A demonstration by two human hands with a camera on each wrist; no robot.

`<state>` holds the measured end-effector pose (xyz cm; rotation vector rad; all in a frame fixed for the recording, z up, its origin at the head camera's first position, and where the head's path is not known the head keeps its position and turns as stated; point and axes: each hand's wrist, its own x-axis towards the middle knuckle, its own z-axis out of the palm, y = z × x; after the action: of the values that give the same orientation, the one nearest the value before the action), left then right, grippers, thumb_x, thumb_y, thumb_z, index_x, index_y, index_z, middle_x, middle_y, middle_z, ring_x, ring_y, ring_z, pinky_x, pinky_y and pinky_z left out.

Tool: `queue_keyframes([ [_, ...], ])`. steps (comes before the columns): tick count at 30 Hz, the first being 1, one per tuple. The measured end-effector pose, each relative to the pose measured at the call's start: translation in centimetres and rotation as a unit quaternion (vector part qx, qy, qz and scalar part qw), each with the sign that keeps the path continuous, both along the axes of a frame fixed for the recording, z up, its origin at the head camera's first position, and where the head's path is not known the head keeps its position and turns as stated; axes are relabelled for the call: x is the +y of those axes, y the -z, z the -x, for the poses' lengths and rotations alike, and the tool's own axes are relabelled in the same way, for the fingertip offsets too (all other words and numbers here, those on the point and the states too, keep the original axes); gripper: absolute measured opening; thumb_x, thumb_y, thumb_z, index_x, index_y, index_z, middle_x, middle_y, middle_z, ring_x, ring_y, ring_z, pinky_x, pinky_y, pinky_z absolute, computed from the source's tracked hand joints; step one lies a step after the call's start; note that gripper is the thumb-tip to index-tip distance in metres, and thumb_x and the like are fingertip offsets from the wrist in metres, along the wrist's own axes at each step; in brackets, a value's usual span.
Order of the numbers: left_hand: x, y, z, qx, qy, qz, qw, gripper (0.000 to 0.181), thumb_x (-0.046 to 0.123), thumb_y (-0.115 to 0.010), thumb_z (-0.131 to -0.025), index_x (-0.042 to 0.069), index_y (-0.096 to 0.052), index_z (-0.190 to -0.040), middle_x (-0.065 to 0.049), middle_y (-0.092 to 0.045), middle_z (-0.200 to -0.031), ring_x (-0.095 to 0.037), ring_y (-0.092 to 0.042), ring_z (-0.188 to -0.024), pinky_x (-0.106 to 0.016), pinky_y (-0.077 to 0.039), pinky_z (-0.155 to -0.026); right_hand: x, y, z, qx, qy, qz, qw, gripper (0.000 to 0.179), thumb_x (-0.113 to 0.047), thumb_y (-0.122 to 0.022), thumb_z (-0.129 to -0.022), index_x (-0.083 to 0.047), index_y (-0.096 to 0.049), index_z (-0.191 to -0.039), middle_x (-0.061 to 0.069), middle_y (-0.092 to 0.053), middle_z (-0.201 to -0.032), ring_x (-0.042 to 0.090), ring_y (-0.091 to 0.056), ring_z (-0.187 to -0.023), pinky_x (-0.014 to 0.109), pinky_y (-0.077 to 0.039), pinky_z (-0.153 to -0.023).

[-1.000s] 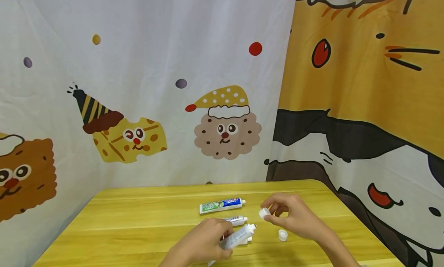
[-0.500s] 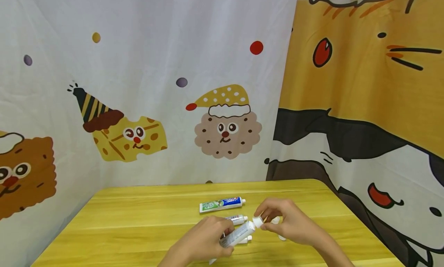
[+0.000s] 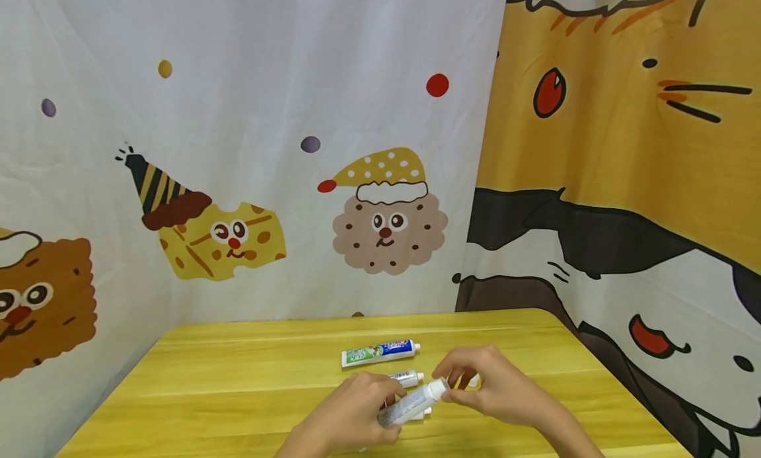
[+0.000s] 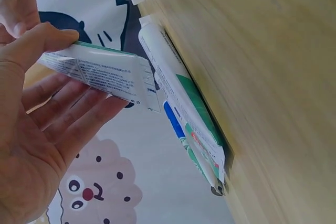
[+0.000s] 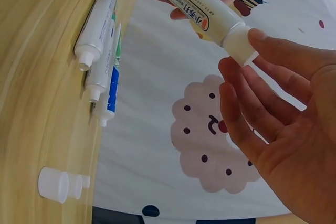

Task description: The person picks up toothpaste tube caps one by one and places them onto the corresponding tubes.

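Note:
My left hand (image 3: 359, 408) grips a white toothpaste tube (image 3: 410, 406), holding it tilted above the table with its neck end toward the right. At that end my right hand (image 3: 490, 385) pinches a white screw cap (image 3: 438, 388) between thumb and fingers. The right wrist view shows the cap (image 5: 240, 45) seated over the end of the tube, in line with it; how far it is screwed on I cannot tell. In the left wrist view, thumb and fingers hold the tube (image 4: 100, 66) along its sides, its flat crimped end free.
On the yellow wooden table (image 3: 208, 379) lie a green-and-blue toothpaste tube (image 3: 380, 353), a silver-white one (image 3: 409, 379) and a third (image 3: 423, 414), partly hidden by the left hand. Their necks are uncapped. Loose white caps (image 5: 53, 184) stand in a row right of the tubes.
My right hand has brought the white cap leftward and down onto the neck of the held tube. The left hand keeps its grip and has barely moved.

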<state>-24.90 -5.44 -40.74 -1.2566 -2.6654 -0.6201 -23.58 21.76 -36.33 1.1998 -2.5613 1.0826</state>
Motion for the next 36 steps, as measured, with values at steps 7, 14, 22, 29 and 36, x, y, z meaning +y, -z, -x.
queue_keyframes([
  [7, 0.07, 0.18, 0.12, 0.004, 0.004, -0.002, 1.0, 0.026, 0.026, -0.084, -0.079, 0.022, -0.071, -0.1, 0.02, -0.066, -0.089, 0.008, -0.05, -0.067, -0.01, -0.043, -0.06, -0.12, 0.16, 0.12, -0.018, 0.013, -0.02, 0.9996, 0.009, -0.033, -0.072, -0.096, -0.024, -0.074, -0.098, -0.014, -0.071, -0.085, -0.003, -0.062, -0.071, 0.023, -0.057, -0.067],
  [14, 0.13, 0.21, 0.16, 0.01, 0.009, -0.009, 0.9999, 0.026, 0.026, -0.085, -0.079, 0.022, -0.071, -0.101, 0.02, -0.067, -0.089, 0.008, -0.05, -0.067, -0.01, -0.043, -0.06, -0.27, 0.0, -0.07, 0.001, 0.064, -0.052, 0.9966, 0.019, -0.042, -0.063, -0.101, -0.03, -0.07, -0.089, -0.019, -0.065, -0.077, -0.003, -0.058, -0.067, 0.022, -0.054, -0.063],
  [22, 0.15, 0.27, 0.26, 0.028, 0.013, -0.015, 0.9994, 0.027, 0.026, -0.085, -0.078, 0.021, -0.07, -0.099, 0.019, -0.066, -0.088, 0.009, -0.049, -0.067, -0.008, -0.041, -0.059, 0.26, -0.41, -0.23, 0.012, 0.05, -0.048, 0.9975, 0.023, -0.037, -0.078, -0.091, -0.029, -0.067, -0.111, -0.015, -0.07, -0.099, 0.001, -0.065, -0.082, 0.024, -0.057, -0.068],
  [29, -0.03, 0.33, 0.16, 0.015, 0.013, -0.017, 0.9996, 0.027, 0.025, -0.084, -0.078, 0.021, -0.069, -0.1, 0.019, -0.067, -0.09, 0.008, -0.052, -0.069, -0.008, -0.042, -0.061, 0.33, -0.32, -0.19, 0.002, -0.007, -0.031, 0.9995, 0.022, -0.021, -0.078, -0.092, -0.028, -0.068, -0.109, -0.014, -0.072, -0.099, 0.0, -0.065, -0.083, 0.026, -0.058, -0.069],
  [36, -0.02, 0.35, -0.02, 0.02, 0.013, -0.017, 0.9996, 0.027, 0.026, -0.084, -0.079, 0.021, -0.068, -0.1, 0.019, -0.066, -0.089, 0.009, -0.05, -0.067, -0.008, -0.042, -0.06, 0.15, -0.15, -0.23, 0.023, 0.031, -0.045, 0.9982, 0.009, -0.038, -0.072, -0.096, -0.031, -0.068, -0.093, -0.019, -0.068, -0.086, -0.004, -0.062, -0.075, 0.023, -0.057, -0.067],
])
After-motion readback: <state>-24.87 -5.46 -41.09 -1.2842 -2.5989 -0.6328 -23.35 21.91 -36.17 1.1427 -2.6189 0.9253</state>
